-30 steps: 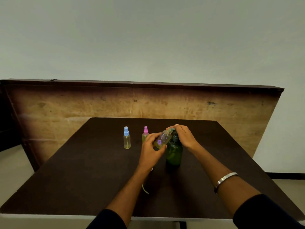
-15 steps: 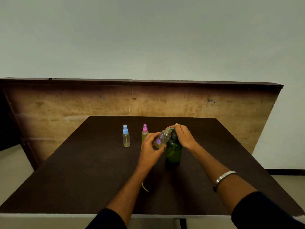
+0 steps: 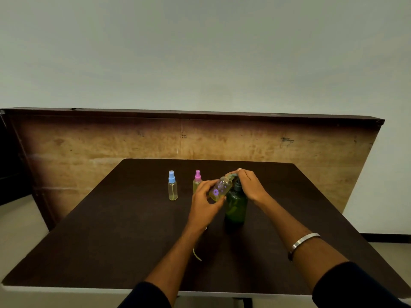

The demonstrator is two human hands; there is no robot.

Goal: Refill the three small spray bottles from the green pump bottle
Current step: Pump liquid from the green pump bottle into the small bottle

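The left hand holds a small clear flowered bottle tilted at the big green pump bottle. The right hand grips the pump top. Both stand over the dark bench.

flowered bottle tilted at green pump bottle

View: one camera on my head, no second view to share anything with.
Position: above the near edge of the table, at my end.
Facing: forward and a little down, across the table to the board standing behind its far edge, the wall above that.
Nearness: my sleeves sit at the bottom edge; both forearms run up to mid-table.
Coverage: wide-angle; the whole table top shows, floor at either side of it.
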